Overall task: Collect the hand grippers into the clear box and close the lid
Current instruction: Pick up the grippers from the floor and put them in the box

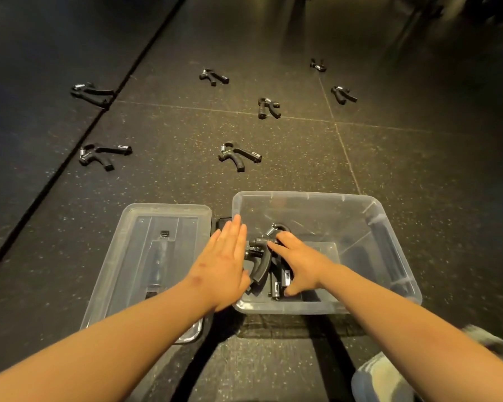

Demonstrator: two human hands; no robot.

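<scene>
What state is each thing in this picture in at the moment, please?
clear box: open.
lid: off, on the floor beside it.
hand grippers in box: few, piled.
hand grippers on floor: seven, uncollected.
left hand: open, flat, at box rim.
right hand: on boxed grippers; grip unclear.

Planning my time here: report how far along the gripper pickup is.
Done: a few grippers lie in the box, with the lid off beside it. In hand: the right hand is on that pile; the left hand is flat at the box's rim. Left: at least seven loose grippers on the floor, then the lid.
</scene>
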